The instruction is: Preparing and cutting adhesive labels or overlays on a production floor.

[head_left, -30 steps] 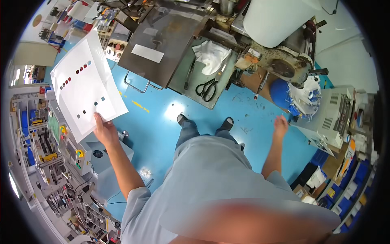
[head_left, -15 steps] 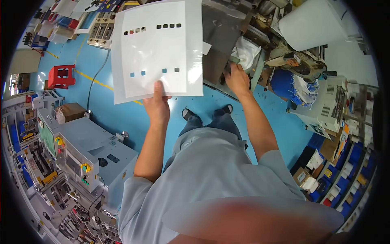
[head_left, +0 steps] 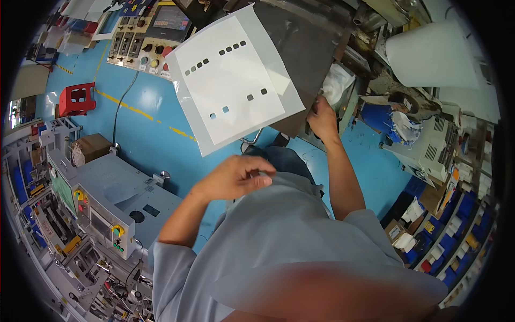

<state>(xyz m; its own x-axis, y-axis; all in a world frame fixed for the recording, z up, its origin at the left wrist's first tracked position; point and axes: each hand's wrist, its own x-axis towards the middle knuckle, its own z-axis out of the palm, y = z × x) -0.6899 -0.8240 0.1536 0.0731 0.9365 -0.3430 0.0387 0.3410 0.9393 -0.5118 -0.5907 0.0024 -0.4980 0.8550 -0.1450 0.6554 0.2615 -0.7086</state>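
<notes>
A white sheet (head_left: 230, 88) with rows of small rounded-square holes and a clear plastic margin lies tilted on the dark metal table (head_left: 311, 40). Its near left part sticks out past the table's edge over the floor. My left hand (head_left: 236, 177) is apart from the sheet, close to my waist, with loosely bent fingers, the thumb standing off and nothing in it. At the table's right edge, my right hand (head_left: 324, 121) is closed, beside a crumpled white plastic or cloth piece (head_left: 338, 83). Its fingertips, and whatever they grip, are hidden.
A control panel (head_left: 142, 48) with knobs and buttons adjoins the table's left. On the blue floor stands a red stool (head_left: 78, 101). A grey machine (head_left: 120, 185) fills the left. A white bucket (head_left: 429, 56) and a worn machine are at right, with bin shelves (head_left: 456, 231) lower down.
My left hand has let go of the sheet and come back toward my waist. The sheet has turned and shifted right. My right hand stays at the table's right edge.
</notes>
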